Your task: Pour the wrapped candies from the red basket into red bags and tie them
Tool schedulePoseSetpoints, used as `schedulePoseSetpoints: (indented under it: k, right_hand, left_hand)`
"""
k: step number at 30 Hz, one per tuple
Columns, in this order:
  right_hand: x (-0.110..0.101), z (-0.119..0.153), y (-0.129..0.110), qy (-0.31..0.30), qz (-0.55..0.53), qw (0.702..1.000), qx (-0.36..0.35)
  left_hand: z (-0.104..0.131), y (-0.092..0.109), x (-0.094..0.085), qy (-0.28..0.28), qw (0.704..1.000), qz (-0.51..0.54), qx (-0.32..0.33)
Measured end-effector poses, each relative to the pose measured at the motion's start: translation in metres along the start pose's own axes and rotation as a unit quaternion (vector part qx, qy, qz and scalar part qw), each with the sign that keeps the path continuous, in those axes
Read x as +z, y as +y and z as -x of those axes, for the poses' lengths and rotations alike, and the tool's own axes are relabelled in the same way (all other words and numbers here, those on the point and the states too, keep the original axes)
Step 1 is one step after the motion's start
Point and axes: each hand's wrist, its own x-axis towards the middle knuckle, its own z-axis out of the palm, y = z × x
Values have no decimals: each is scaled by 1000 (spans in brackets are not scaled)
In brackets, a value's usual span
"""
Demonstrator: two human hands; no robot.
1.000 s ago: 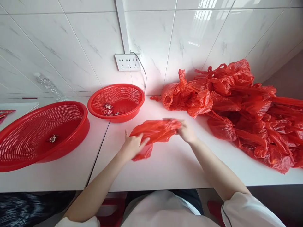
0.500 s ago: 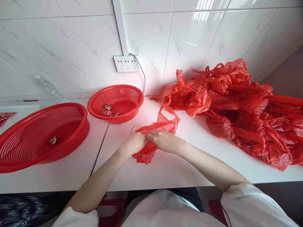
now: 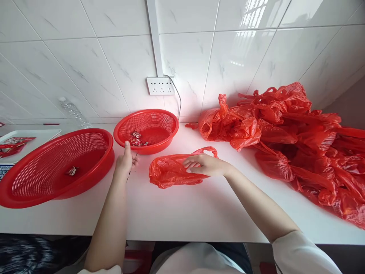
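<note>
A red plastic bag (image 3: 168, 173) lies loosely spread on the white tabletop, its handle loop toward the right. My right hand (image 3: 203, 164) rests on or just above the bag's right part, palm inward, fingers loosely bent and apart. My left hand (image 3: 124, 163) is in front of the smaller red basket (image 3: 168, 142), thumb up and fingers spread, with nothing visible in it. Several small wrapped packets (image 3: 137, 141) sit inside that basket. The larger red basket (image 3: 94, 186), left of my left hand, holds a small dark packet (image 3: 72, 171).
A big heap of tied red plastic bags (image 3: 302, 140) covers the right side, beside a roll of red bags (image 3: 211, 123). Against the tiled wall leans a clear bottle (image 3: 74, 112). A white tray (image 3: 42, 133) with red packages (image 3: 17, 146) stands far left. A socket panel (image 3: 160, 86) is on the wall.
Both hands were together on the bag. My left hand has let go and moved left to the smaller basket. The bag now lies flatter, apart from the roll. The view has shifted slightly.
</note>
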Motion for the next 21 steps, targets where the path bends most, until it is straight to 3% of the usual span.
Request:
schedulePoseSetpoints:
  k: [3, 5, 8, 13, 15, 21]
  right_hand:
    - [6, -7, -9, -5, -71, 997, -8]
    - [12, -14, -10, 23, -115, 993, -6]
    - [22, -26, -6, 72, -197, 977, 29]
    - [34, -37, -8, 68, -300, 950, 60]
    - [35, -39, -12, 97, -346, 931, 57]
    - [21, -47, -7, 276, -492, 820, 94]
  left_hand:
    - [-18, -7, 5, 58, 982, 125, -132]
    - [-25, -5, 16, 71, 953, 251, -153]
    - [-26, 0, 30, 64, 929, 349, -106]
    - [-5, 7, 36, 65, 928, 357, -89]
    - [5, 12, 37, 61, 930, 357, -62]
    - [22, 30, 53, 28, 960, 274, 59]
